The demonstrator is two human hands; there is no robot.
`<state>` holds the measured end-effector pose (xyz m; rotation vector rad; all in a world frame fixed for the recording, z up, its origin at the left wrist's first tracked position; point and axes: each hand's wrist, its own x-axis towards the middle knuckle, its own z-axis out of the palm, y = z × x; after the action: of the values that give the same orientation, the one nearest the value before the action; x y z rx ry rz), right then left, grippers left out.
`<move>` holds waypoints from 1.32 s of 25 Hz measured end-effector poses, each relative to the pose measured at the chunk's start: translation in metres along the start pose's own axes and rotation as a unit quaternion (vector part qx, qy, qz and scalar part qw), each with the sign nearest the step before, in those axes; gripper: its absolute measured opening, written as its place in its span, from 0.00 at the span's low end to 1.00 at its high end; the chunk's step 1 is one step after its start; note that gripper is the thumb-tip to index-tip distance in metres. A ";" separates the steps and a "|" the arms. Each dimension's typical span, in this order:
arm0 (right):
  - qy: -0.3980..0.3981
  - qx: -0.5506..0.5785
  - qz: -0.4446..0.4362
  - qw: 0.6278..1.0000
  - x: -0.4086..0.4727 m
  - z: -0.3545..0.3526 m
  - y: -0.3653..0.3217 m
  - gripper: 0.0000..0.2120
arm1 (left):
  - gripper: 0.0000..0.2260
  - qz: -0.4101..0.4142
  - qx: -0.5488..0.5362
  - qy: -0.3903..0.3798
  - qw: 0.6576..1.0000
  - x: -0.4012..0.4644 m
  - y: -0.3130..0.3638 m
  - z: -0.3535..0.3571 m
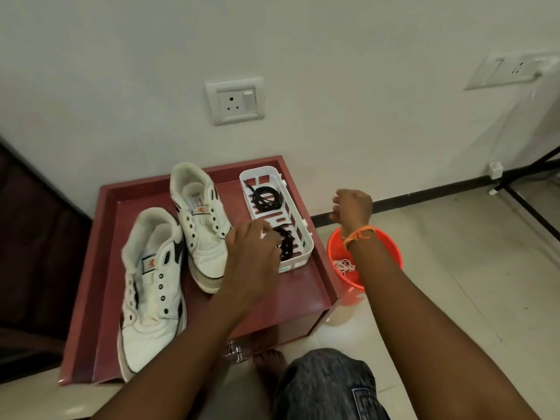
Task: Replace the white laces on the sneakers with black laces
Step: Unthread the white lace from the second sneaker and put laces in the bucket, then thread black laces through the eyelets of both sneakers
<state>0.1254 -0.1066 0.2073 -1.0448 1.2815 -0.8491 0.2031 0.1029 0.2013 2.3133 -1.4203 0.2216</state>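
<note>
two hands reach out over a red bench with two shoes and a basket of black laces.

head view: two white leather sneakers, the near one [151, 286] and the far one [201, 221], sit side by side on the dark red wooden bench [100, 253], with no laces in their holes. just right of them is a white plastic slotted basket [300, 237] with two bundles of black laces, one at the far end [266, 199] and one at the near end [286, 241]. the left hand [253, 253] is over the near bundle with fingers bent down on it, but i cannot tell if it pinches it. the right hand [353, 207] is curled up with nothing in it, above a round orange plastic bucket [391, 247] on the floor that has thin white laces [344, 265] inside.
</note>
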 end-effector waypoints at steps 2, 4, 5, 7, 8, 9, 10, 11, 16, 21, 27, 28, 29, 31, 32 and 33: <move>-0.041 -0.138 -0.160 0.977 -0.025 0.027 -0.008 0.06 | 0.08 -0.024 0.030 0.016 0.999 -0.015 -0.023 -0.013; -0.107 -0.310 -0.270 0.905 -0.045 0.047 -0.002 0.07 | 0.11 -0.038 0.072 0.025 0.996 -0.030 -0.046 -0.025; -0.141 -0.388 -0.302 0.859 -0.050 0.055 0.003 0.08 | 0.13 -0.044 0.091 0.026 0.995 -0.038 -0.058 -0.029; -0.199 -0.512 -0.300 0.780 -0.060 0.065 0.015 0.07 | 0.22 -0.070 0.119 0.011 0.990 -0.049 -0.075 -0.031; -0.219 -0.557 -0.286 0.749 -0.063 0.067 0.023 0.06 | 0.26 -0.086 0.131 0.002 0.988 -0.054 -0.082 -0.032; -0.230 -0.589 -0.268 0.727 -0.065 0.066 0.029 0.04 | 0.27 -0.094 0.144 -0.002 0.985 -0.059 -0.087 -0.032; -0.236 -0.605 -0.252 0.717 -0.067 0.065 0.034 0.02 | 0.26 -0.096 0.158 -0.003 0.983 -0.063 -0.091 -0.031; -0.233 -0.615 -0.242 0.713 -0.067 0.065 0.038 0.02 | 0.25 -0.087 0.174 0.000 0.981 -0.067 -0.096 -0.030; -0.240 -0.671 -0.292 0.637 -0.061 0.066 0.052 0.11 | 0.19 -0.021 0.209 0.016 0.978 -0.070 -0.127 -0.024; -0.214 -0.655 -0.307 0.656 -0.061 0.069 0.057 0.08 | 0.22 -0.018 0.220 -0.002 0.975 -0.051 -0.164 -0.029; -0.100 -0.515 -0.335 0.783 -0.077 0.063 0.032 0.11 | 0.19 -0.014 0.186 0.019 0.982 -0.031 -0.166 -0.036; -0.074 -0.478 -0.354 0.801 -0.084 0.064 0.024 0.11 | 0.19 -0.045 0.133 0.018 0.990 -0.031 -0.154 -0.034; -0.059 -0.438 -0.369 0.818 -0.093 0.066 0.016 0.11 | 0.20 -0.090 0.067 0.011 0.994 -0.032 -0.139 -0.031; -0.075 -0.351 -0.386 0.850 -0.117 0.075 0.005 0.12 | 0.26 -0.202 -0.065 -0.012 0.977 -0.035 -0.114 -0.020; -0.100 -0.309 -0.381 0.866 -0.129 0.081 0.005 0.12 | 0.32 -0.250 -0.114 -0.029 0.961 -0.036 -0.106 -0.015; -0.132 -0.276 -0.363 0.880 -0.140 0.085 0.010 0.12 | 0.35 -0.276 -0.155 -0.040 0.948 -0.038 -0.103 -0.010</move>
<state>0.1923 0.0391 0.2428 -2.1068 0.8965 -0.8518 0.2769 0.1784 0.1708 2.3558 -0.7211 -0.2473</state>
